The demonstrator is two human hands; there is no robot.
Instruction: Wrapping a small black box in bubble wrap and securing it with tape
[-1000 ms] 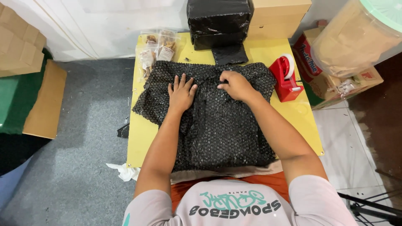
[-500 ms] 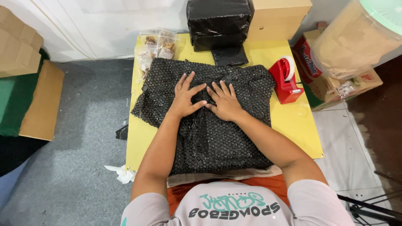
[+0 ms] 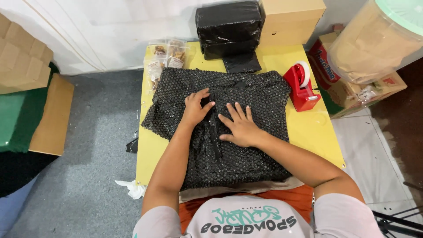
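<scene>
Both bare forearms reach forward, the left hand (image 3: pixel 195 109) and right hand (image 3: pixel 241 126) lying palm-down close together, fingers (image 3: pixel 238 111) spread flat.

The bubble wrap (image 3: pixel 246 154) under both hands is black, with a glossy pattern of small round bubbles. It lies on a bright yellow table (image 3: pixel 313 132). At the right stands a red tape dispenser (image 3: pixel 300 88) with a white roll. At the far edge sit a shiny black wrapped parcel (image 3: pixel 229 26) and a plain tan cardboard box (image 3: pixel 288 20). The floor (image 3: pixel 92 145) on the left is speckled grey.
</scene>
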